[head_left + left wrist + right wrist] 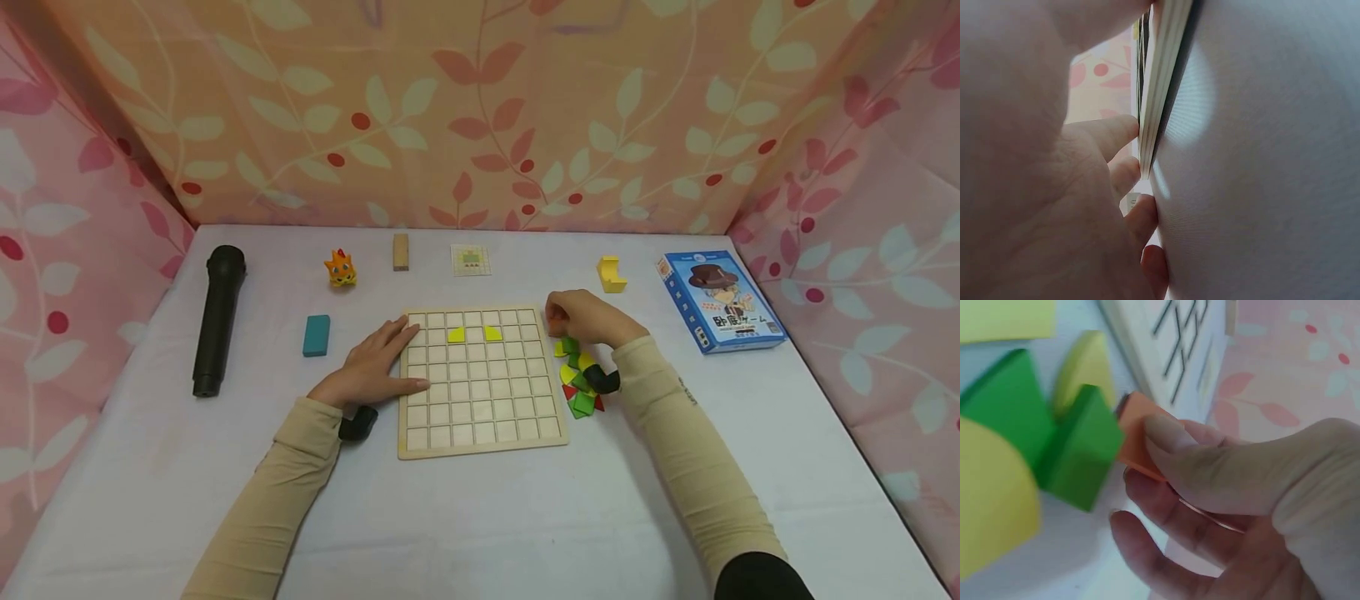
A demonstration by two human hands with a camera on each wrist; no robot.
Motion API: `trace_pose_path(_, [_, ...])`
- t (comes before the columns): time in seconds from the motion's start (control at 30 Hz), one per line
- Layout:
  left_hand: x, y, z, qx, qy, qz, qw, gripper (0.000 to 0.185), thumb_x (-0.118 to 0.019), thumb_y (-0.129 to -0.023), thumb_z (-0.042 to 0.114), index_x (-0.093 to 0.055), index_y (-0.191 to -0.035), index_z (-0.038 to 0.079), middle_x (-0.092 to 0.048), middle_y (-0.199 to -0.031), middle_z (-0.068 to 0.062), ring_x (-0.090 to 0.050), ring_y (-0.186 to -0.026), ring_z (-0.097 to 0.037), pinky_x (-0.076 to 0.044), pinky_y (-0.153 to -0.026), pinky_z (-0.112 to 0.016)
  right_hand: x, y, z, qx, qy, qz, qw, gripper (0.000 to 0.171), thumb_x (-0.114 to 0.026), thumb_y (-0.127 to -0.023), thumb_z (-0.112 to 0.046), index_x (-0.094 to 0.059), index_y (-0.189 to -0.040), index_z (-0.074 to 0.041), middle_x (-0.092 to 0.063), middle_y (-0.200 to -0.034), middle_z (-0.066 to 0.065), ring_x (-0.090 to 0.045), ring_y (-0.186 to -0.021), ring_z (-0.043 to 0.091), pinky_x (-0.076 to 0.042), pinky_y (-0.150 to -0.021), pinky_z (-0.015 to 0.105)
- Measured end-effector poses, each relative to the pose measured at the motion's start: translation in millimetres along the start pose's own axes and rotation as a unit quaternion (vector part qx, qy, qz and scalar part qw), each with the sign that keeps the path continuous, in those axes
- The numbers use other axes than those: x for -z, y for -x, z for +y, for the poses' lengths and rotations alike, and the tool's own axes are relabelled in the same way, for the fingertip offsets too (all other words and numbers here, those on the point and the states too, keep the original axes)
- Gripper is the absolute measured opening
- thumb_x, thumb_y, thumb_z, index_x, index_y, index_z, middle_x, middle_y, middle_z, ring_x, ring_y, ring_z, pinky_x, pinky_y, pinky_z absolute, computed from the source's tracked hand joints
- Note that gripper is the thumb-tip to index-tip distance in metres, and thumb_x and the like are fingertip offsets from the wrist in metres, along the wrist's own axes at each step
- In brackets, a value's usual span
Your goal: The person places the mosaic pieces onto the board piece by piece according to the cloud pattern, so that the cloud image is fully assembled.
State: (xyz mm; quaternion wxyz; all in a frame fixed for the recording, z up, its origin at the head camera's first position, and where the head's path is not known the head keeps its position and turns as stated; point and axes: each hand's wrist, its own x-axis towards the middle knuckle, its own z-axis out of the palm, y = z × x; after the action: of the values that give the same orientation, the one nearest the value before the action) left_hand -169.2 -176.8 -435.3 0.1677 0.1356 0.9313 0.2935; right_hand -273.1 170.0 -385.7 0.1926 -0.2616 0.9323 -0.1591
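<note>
A: So, what do we have for the left hand (372, 367)?

B: We see it lying flat on the white table (465, 517), fingers straight and spread, holding nothing. Its fingertips (1124, 134) press against the left edge of the wooden grid board (480, 381). The left wrist view shows the same: fingers against the board's thin side.

A: And the right hand (588, 319)?

B: We see it just beside the board's upper right corner, fingers curled. In the right wrist view the thumb and fingers pinch an orange piece (1144, 445), holding it by one end.

A: Where does that piece sit among the others?

B: It touches a green piece (1082, 450), with yellow and green ones around it. From the head view, we see the hand at the far end of the pile of coloured pieces (579, 379), which lies on the table along the board's right edge.

A: Anything on the board itself?

B: We count 2 yellow quarter-circle pieces (456, 335) in its second row, 1 cell apart.

A: And around it?

B: A black microphone (218, 320) far left, a teal block (317, 335) near the left hand, and along the back an orange toy figure (341, 268), a wooden block (401, 251), a small card (471, 259) and a yellow block (611, 274). A blue box (718, 301) lies to the right.
</note>
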Motion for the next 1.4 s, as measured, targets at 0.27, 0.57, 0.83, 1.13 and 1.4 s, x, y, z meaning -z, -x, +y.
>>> trace_pose_path(0.27, [1.2,1.1,1.2,-0.003,-0.002,0.002,1.0000,0.094,-0.067,-0.085,0.051,-0.016,-0.155,0.015,-0.003,-0.162,-0.007,-0.001,-0.147,-0.034,-0.009,-0.111,-0.062,6.5,-10.3,-24.6,0.092,-0.023,0.060,0.994,0.012,-0.069,-0.088,-0.010,-0.064,-0.098,-0.005,-0.063,-0.089,0.005,-0.055,-0.083,0.021,-0.048,-0.079,0.035])
trace_pose_path(0.57, [1.0,2.3,2.8,-0.007,0.002,0.005,1.0000,0.093,-0.067,-0.084,0.050,-0.018,-0.154,0.014,-0.005,-0.162,-0.009,-0.004,-0.147,-0.035,-0.010,-0.111,-0.062,-9.1,-33.9,-59.4,0.115,-0.080,0.047,0.989,0.017,-0.072,-0.086,-0.017,-0.065,-0.098,-0.008,-0.064,-0.093,0.001,-0.057,-0.089,0.018,-0.048,-0.083,0.033])
trace_pose_path(0.83, [0.8,1.1,2.3,0.002,-0.008,0.004,1.0000,0.094,-0.066,-0.084,0.053,-0.017,-0.155,0.016,-0.005,-0.162,-0.007,-0.003,-0.147,-0.034,-0.011,-0.111,-0.062,-26.4,-54.4,-69.5,0.144,-0.085,0.023,0.986,0.010,-0.069,-0.089,-0.014,-0.063,-0.095,-0.009,-0.066,-0.091,0.000,-0.060,-0.085,0.014,-0.051,-0.080,0.029])
trace_pose_path(1.13, [0.4,0.8,2.9,0.004,-0.018,0.004,0.9998,0.093,-0.066,-0.085,0.053,-0.017,-0.155,0.016,-0.004,-0.162,-0.007,-0.003,-0.147,-0.033,-0.011,-0.112,-0.061,-30.2,-57.8,-72.0,0.141,-0.070,0.010,0.988,0.005,-0.067,-0.090,-0.011,-0.068,-0.093,-0.007,-0.068,-0.091,0.001,-0.061,-0.085,0.014,-0.051,-0.081,0.028])
trace_pose_path(1.4, [1.7,1.7,1.6,0.000,-0.014,0.004,0.9999,0.093,-0.066,-0.085,0.053,-0.017,-0.155,0.015,-0.004,-0.162,-0.008,-0.003,-0.147,-0.035,-0.010,-0.112,-0.062,-33.0,-61.4,-75.3,0.137,-0.041,0.005,0.990,0.006,-0.068,-0.090,-0.014,-0.068,-0.094,-0.010,-0.065,-0.094,0.000,-0.059,-0.086,0.014,-0.050,-0.080,0.028])
